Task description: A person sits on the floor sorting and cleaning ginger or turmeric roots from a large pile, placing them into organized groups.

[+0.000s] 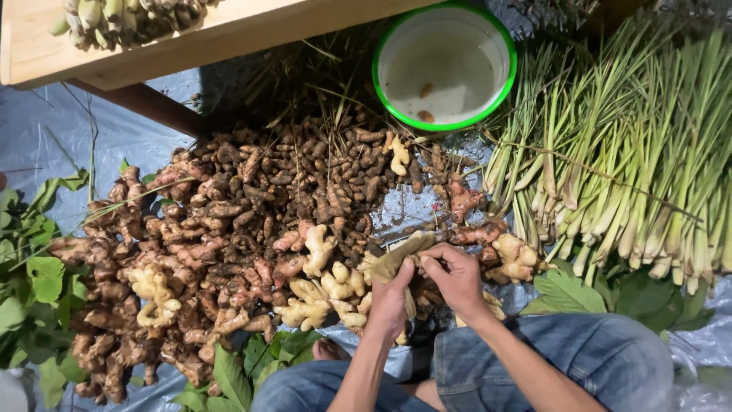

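Item 1, hands. I see my left hand [391, 296] and right hand [457, 276] meeting low in the centre, both closed on a tan folded sheet [396, 255], paper or a thin bag, I cannot tell which. The left grip is shut around its lower part, thumb up along it; the right grip pinches its right edge with fingers curled. The sheet sits just above the near edge of the root heap, over pale ginger.

Item 2, heap. A wide pile of brown roots [252, 206] covers the middle of a grey plastic sheet [91, 130] spread on the ground. Pale ginger [320, 286] lies along the near side, touching my left hand; more ginger [512, 258] lies just right of my right hand.

Item 3, bowl. A white bowl [444, 65] with a green rim stands beyond the heap, with cloudy water and a few small pieces in it. It is well apart from my hands, with the heap between.

Item 4, stalks. Bundled lemongrass [633, 160] fills the right side, cut ends toward me, near the right-hand ginger.

Item 5, leaves. Green leaves [34, 282] lie at far left; more leaves [236, 370] at the near edge by my knees [579, 351] in blue jeans.

Item 6, table. A wooden table [191, 34] edge crosses the top left, carrying pale green stalks [122, 19].
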